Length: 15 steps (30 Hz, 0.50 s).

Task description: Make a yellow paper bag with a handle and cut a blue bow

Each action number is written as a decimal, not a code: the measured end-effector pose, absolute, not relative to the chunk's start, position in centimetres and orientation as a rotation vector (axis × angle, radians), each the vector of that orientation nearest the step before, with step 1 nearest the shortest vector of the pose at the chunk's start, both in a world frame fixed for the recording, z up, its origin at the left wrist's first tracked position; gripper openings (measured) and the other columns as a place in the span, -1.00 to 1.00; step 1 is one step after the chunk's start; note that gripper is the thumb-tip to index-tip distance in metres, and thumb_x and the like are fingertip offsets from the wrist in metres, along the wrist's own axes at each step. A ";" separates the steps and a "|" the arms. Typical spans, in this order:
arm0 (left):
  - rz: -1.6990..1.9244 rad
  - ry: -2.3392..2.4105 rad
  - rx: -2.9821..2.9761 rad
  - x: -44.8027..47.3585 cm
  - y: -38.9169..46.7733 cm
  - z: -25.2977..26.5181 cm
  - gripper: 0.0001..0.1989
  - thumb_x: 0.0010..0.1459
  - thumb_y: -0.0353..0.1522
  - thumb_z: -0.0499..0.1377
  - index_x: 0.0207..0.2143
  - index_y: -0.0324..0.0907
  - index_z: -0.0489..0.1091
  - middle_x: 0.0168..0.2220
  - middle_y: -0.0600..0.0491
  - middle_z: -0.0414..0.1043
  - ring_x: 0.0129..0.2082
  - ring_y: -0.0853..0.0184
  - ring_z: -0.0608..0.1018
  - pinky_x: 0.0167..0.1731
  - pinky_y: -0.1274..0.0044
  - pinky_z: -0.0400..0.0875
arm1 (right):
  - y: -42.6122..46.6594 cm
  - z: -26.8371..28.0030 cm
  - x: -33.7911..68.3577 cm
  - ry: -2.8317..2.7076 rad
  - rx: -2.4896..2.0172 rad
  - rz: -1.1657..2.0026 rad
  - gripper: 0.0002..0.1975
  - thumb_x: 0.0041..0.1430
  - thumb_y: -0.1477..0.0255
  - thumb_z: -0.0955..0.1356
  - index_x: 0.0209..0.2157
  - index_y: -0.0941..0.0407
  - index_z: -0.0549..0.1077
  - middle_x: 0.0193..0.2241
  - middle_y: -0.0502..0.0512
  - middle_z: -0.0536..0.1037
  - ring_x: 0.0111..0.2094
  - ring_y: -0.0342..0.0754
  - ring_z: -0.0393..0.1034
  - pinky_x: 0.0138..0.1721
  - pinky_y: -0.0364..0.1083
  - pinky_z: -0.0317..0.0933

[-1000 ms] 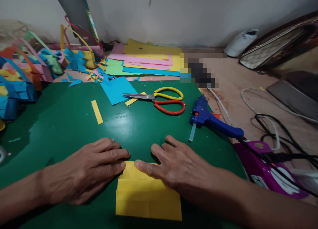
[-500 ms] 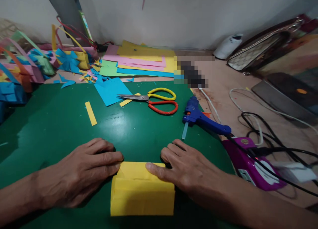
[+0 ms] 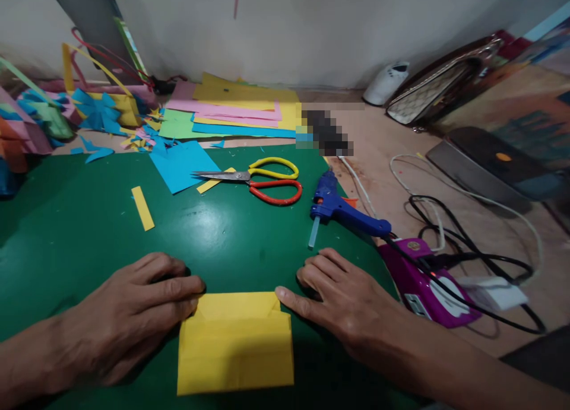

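A folded piece of yellow paper (image 3: 236, 353) lies flat on the green tabletop in front of me, a narrower flap along its far side. My left hand (image 3: 149, 306) is closed at its far left corner, fingers bent together over the edge; the thumb is hidden. At the far right corner the thumb of my right hand (image 3: 342, 300) touches the paper's edge, while the other fingers are curled in on the table. Beyond the hands lie scissors (image 3: 243, 177) with one yellow and one red handle, and a blue glue gun (image 3: 342, 208) with a clear glue stick.
Yellow strips (image 3: 142, 208) and a blue sheet (image 3: 184, 167) lie on the green board. Behind are stacked coloured sheets (image 3: 240, 104) and paper scraps. Paper baskets (image 3: 127, 107) stand left. A purple power strip (image 3: 427, 285), black cables and a handbag (image 3: 439, 86) are to the right.
My right thumb has slid right along the flap to the paper's corner. The flap and folded body look flatter. My left hand stays at its corner; the whole view has shifted slightly.
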<state>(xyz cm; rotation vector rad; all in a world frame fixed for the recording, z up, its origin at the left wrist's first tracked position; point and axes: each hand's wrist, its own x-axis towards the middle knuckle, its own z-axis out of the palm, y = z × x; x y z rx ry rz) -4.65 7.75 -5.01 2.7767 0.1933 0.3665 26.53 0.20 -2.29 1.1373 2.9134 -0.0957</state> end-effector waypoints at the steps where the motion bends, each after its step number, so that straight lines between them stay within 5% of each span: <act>1: 0.361 0.202 2.767 -4.4 7.7 -5.0 -0.64 0.07 -0.57 0.01 -0.05 -0.31 0.31 -0.10 -0.15 0.40 -0.20 0.17 0.32 -0.28 0.36 0.28 | 0.3 -2.3 26.4 2.919 1.130 -0.087 -0.56 0.01 0.61 0.29 -0.02 0.11 0.34 -0.38 0.14 0.40 -0.35 0.03 0.18 -0.27 0.04 0.04; 6: 0.144 0.240 2.768 -3.0 7.7 -4.4 -0.49 0.07 -0.52 -0.04 0.12 -0.19 0.17 -0.11 -0.08 0.37 -0.32 0.21 0.30 -0.35 0.35 0.18 | 0.5 -2.1 25.9 2.956 1.077 -0.061 -0.69 0.15 0.54 0.25 -0.05 0.17 0.37 -0.41 0.12 0.43 -0.38 0.01 0.19 -0.28 0.04 0.05; 15: 0.152 0.205 2.738 -3.2 8.4 -3.8 -0.57 0.13 -0.48 -0.04 0.08 -0.11 0.18 -0.13 -0.06 0.31 -0.31 0.24 0.30 -0.29 0.39 0.19 | 0.3 -1.2 25.6 2.880 1.045 -0.056 -0.66 0.16 0.54 0.23 -0.01 0.18 0.33 -0.36 0.12 0.43 -0.35 0.02 0.20 -0.25 0.04 0.07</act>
